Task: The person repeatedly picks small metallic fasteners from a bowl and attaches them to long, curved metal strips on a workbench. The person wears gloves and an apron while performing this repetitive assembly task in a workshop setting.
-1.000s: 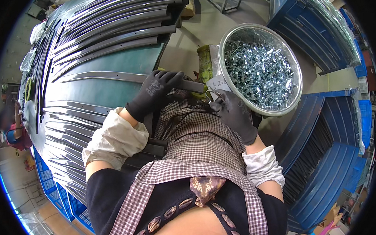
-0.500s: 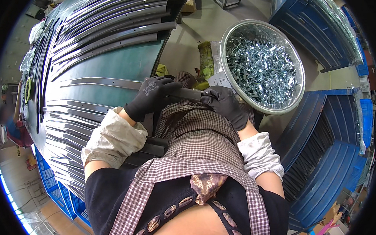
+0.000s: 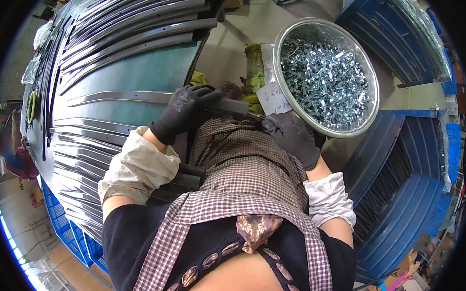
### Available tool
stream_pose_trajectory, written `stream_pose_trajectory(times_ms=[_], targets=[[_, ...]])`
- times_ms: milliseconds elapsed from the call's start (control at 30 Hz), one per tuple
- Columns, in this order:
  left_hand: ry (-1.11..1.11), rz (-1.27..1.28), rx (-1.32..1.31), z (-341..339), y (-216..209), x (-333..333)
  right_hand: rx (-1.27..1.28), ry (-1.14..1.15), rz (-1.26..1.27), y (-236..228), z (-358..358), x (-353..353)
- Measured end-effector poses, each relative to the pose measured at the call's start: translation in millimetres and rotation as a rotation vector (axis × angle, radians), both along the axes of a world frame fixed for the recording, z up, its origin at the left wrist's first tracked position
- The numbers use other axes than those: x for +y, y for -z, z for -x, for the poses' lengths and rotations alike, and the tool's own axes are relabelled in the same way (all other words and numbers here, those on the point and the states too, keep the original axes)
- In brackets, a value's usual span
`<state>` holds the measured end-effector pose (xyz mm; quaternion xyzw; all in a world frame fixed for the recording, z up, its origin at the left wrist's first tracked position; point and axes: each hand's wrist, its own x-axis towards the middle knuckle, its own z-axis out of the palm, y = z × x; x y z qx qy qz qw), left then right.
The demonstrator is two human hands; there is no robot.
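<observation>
A long dark strip (image 3: 136, 97) runs from the green table across to my lap, its right end sticking out over the apron. My left hand (image 3: 185, 112), in a black glove, is closed around this strip near that end. Just right of the strip's end, my right hand (image 3: 293, 135), also black-gloved, has its fingers pinched together. A thin, shiny bit shows between its fingertips and the strip, too small to name. Beside the right hand stands a round clear tub (image 3: 372, 107) full of small shiny metal clips (image 3: 324, 82).
More dark strips (image 3: 139, 24) lie in rows on the green table (image 3: 137, 68) at left. Blue crates (image 3: 412, 205) stand at right, one holding dark strips. A paper tag (image 3: 274, 99) sits by the tub. Another person (image 3: 19, 157) is at the far left.
My right hand has come off the strip's end and moved a little right and toward me. My left hand keeps its hold on the strip.
</observation>
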<state>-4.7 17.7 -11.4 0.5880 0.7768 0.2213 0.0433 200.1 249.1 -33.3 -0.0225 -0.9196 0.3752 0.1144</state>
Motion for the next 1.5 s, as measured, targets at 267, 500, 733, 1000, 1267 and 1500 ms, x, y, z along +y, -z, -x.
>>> stream_pose_trajectory(times_ms=[267,500,733,1000,1267,1500], targets=[[0.026,0.127,0.021,-2.4,-11.6,0.2,0.024,-0.076,-0.373,-10.4,20.3,-12.7],[0.123,0.030,0.003,-6.1,-6.2,-3.4,0.172,-0.107,-0.304,-6.7,4.2,-3.6],[0.121,0.094,0.071,-2.2,-10.6,-10.8,0.137,0.125,-0.237,-1.3,-18.1,64.9],[0.076,0.377,-0.339,-40.3,-81.8,-51.4,-0.030,0.503,-0.574,32.0,-5.6,173.2],[-0.006,0.211,-0.329,47.2,-73.4,-73.6,-0.261,0.438,-0.523,75.6,-9.8,207.9],[-0.455,-0.032,0.488,165.7,-4.3,-39.5,-0.272,0.549,-0.466,77.1,-24.4,203.5]])
